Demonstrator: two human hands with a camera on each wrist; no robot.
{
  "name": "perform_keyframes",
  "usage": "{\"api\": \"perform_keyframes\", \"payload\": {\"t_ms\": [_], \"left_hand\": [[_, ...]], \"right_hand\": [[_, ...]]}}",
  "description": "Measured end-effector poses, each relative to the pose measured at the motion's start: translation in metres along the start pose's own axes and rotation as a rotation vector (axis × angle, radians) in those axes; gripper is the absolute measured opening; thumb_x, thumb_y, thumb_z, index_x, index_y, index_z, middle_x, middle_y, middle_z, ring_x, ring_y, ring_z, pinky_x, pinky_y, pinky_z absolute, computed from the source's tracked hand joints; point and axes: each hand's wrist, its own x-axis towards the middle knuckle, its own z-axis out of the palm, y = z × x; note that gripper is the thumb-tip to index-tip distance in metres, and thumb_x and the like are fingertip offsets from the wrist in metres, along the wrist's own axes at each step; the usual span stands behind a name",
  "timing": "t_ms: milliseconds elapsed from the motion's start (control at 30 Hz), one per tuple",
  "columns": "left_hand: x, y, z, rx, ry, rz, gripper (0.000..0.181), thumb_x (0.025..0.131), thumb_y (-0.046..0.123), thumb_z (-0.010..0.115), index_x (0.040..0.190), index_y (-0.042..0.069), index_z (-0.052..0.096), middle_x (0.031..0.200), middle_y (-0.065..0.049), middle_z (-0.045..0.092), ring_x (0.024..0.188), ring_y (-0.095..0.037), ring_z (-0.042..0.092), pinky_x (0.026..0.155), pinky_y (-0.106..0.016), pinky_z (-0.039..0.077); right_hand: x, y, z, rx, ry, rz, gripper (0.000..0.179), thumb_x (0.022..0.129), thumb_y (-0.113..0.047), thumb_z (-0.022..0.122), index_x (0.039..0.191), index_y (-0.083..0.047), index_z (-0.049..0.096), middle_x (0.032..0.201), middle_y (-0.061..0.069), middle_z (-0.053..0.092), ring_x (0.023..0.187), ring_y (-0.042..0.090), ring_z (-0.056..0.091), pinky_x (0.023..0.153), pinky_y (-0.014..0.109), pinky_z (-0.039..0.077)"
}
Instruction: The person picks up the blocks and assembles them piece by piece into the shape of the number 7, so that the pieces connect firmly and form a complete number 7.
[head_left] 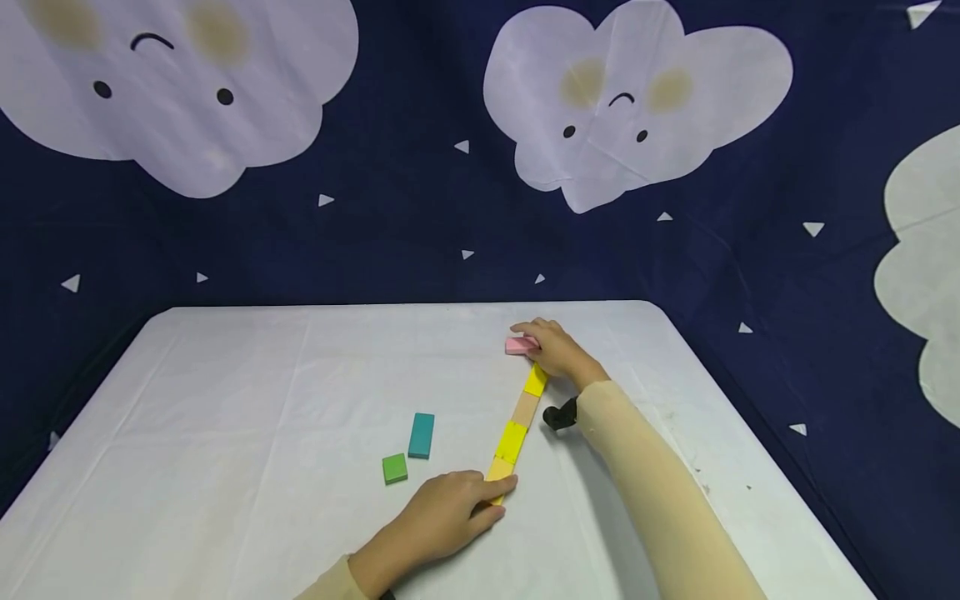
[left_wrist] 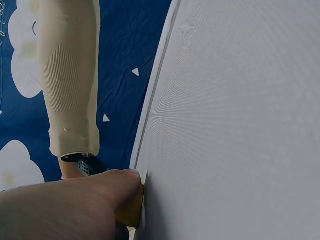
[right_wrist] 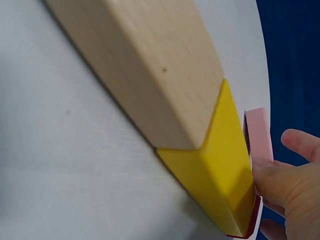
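Note:
A slanting row of blocks lies end to end on the white table. From the far end come a yellow block, a plain wooden block, another yellow block and a pale yellow block. My left hand holds that nearest block between finger and thumb, covering part of it. At the far end, my right hand pinches a pink block, turned across the row's line. In the right wrist view, a dark red edge shows beyond the yellow block, partly behind the fingers.
Left of the row lie a teal block and a small green block. A black wrist device hangs under the right sleeve, close beside the row. Behind the white table hangs a dark blue cloth with clouds.

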Motion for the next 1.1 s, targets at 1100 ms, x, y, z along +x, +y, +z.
{"api": "perform_keyframes", "payload": {"t_ms": [1100], "left_hand": [[-0.001, -0.001, -0.002, -0.010, -0.008, 0.019, 0.041, 0.097, 0.038, 0.062, 0.138, 0.037, 0.058, 0.093, 0.008, 0.067, 0.071, 0.001, 0.046, 0.063, -0.021, 0.039]], "right_hand": [[-0.006, -0.076, 0.014, 0.167, -0.256, -0.190, 0.065, 0.091, -0.029, 0.073, 0.149, -0.032, 0.043, 0.129, 0.000, 0.057, 0.115, 0.019, 0.054, 0.103, 0.038, 0.045]]}}
